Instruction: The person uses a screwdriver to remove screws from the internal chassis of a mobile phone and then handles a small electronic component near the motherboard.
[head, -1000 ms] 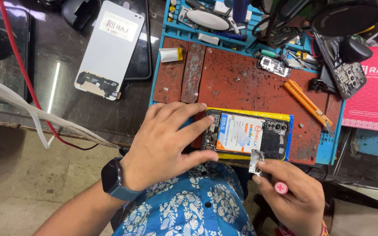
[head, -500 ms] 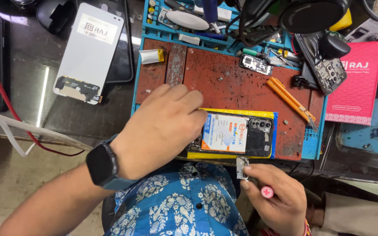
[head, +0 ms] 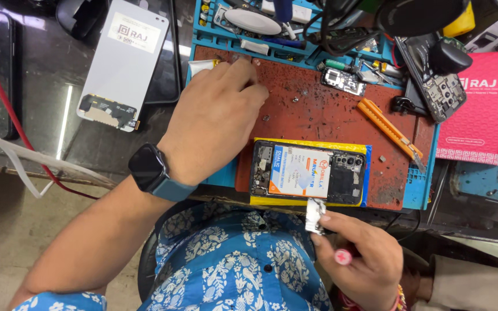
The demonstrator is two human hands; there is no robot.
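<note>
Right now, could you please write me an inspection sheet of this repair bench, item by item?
Surface: worn red rubber work mat in a blue tray, with loose specks.
Job's things: opened black phone on yellow backing, battery showing; small silver metal part pinched in right hand.
Clutter: orange utility knife, white display panel, pink booklet, small circuit boards.
Grippers: left hand, with dark wristwatch, reaches to the mat's far edge; what its fingertips touch cannot be told.
Cables: red wire, white cable, black cables at the top.
Surroundings: dark glass counter.
</note>
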